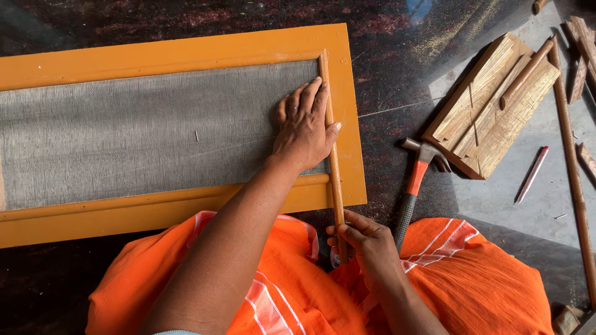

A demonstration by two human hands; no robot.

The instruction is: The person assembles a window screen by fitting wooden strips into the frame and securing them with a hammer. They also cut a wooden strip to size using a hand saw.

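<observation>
Left hand point(304, 127): flat, fingers spread, pressing the mesh point(143, 133) of the orange frame point(180, 46) beside a thin wooden strip point(333, 164). Right hand point(366, 242): at 6 o'clock, pinching the strip's lower end. Hammer point(415, 180): at 3 o'clock, on the floor.

A bare strip of dark floor point(385, 87) runs between the orange frame point(186, 49) and the stack of wooden boards point(490, 105), narrowed at its near end by a claw hammer point(415, 180) lying just beside the boards. Right of the boards, pale floor lies open apart from a pencil point(532, 174) and a long wooden strip point(571, 167). The mesh panel point(124, 136) is unobstructed left of the left hand point(304, 127)
</observation>
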